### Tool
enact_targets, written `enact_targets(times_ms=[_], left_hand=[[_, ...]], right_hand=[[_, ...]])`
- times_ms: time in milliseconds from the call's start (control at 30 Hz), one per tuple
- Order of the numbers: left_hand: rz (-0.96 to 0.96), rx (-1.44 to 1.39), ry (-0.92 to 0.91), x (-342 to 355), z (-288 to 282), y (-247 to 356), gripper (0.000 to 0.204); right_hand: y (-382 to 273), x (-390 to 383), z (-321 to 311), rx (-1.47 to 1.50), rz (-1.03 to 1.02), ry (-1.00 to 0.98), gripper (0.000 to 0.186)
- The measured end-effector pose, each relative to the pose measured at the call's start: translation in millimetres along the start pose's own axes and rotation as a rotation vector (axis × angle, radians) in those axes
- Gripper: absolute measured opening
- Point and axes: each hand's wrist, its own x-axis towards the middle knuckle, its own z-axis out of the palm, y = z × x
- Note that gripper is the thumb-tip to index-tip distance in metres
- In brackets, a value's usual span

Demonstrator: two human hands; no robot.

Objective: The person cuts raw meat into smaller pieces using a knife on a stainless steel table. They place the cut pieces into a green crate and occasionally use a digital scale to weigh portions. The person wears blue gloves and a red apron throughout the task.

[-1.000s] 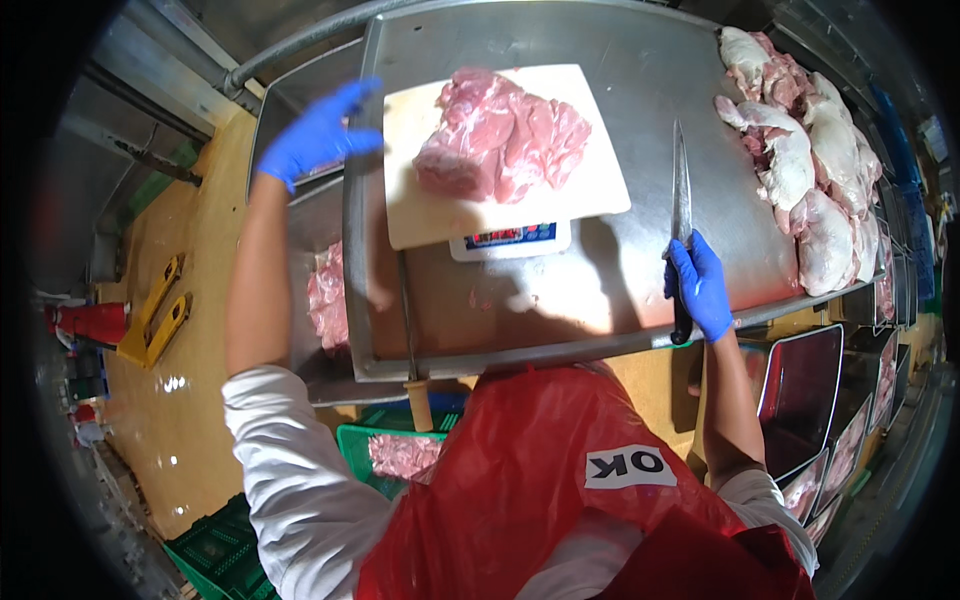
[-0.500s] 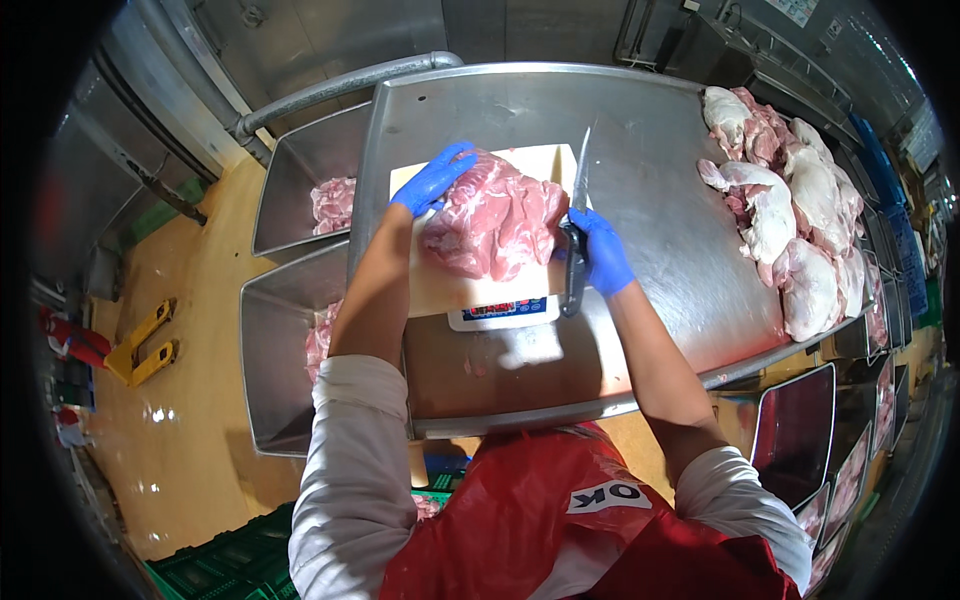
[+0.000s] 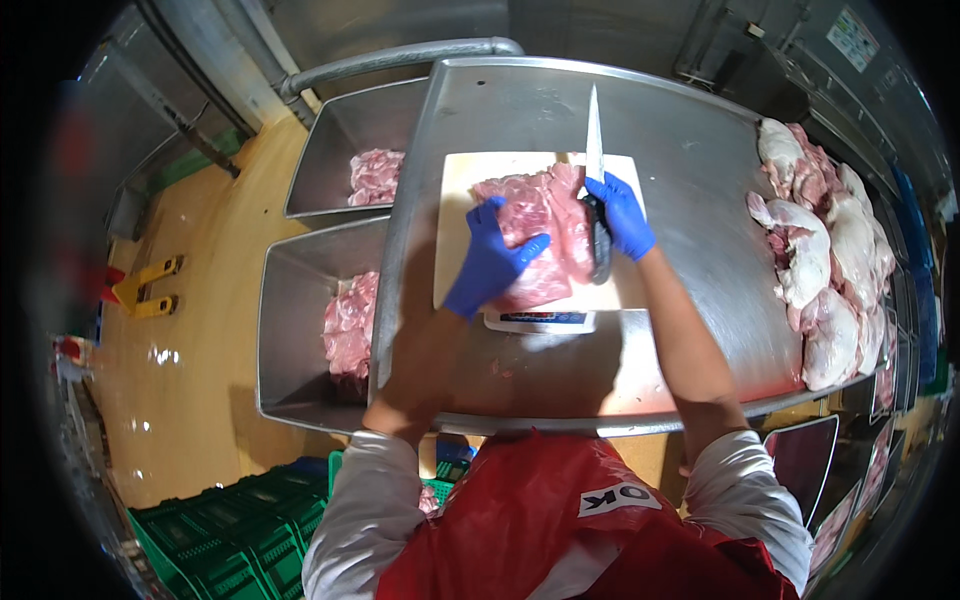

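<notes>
My left hand (image 3: 487,258), in a blue glove, grips the near-left part of a large piece of raw pink meat (image 3: 563,208), fingers curled over it. The meat lies on a cream cutting board (image 3: 455,185), which rests on a white scale (image 3: 540,326), mostly hidden, with part of its panel showing. My right hand (image 3: 620,215), also gloved, holds a long knife (image 3: 595,130) by its black handle at the board's right side, blade pointing away from me over the far edge.
Skin-on poultry pieces (image 3: 828,250) are piled along the right of the steel table (image 3: 700,130). Two steel bins (image 3: 285,320) with cut meat sit at the left. Green crates (image 3: 200,540) stand at lower left, a yellow pallet jack (image 3: 140,285) farther left, more containers (image 3: 800,460) at lower right.
My left hand came in onto the meat, then slid down to its near-left part. My right hand brought the knife leftward from the bare steel to the board. The view also shifted.
</notes>
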Motion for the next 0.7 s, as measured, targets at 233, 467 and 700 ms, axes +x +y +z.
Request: enact_targets(times_ms=[233, 467, 700], left_hand=[[0.003, 0.182, 0.19, 7.7, -60.5, -30.7, 0.035], [0.252, -0.224, -0.232, 85.7, -41.9, -102.8, 0.033], [-0.154, -0.518, -0.678, 80.9, -33.0, -34.5, 0.034]], right_hand=[[-32.9, -40.5, -44.1, -0.571, -0.129, 0.123, 0.028], [-3.7, -190.3, 11.8, 0.268, 0.223, 0.175, 0.025], [31.2, -188.1, 73.5, 0.334, 0.03, 0.231, 0.034]])
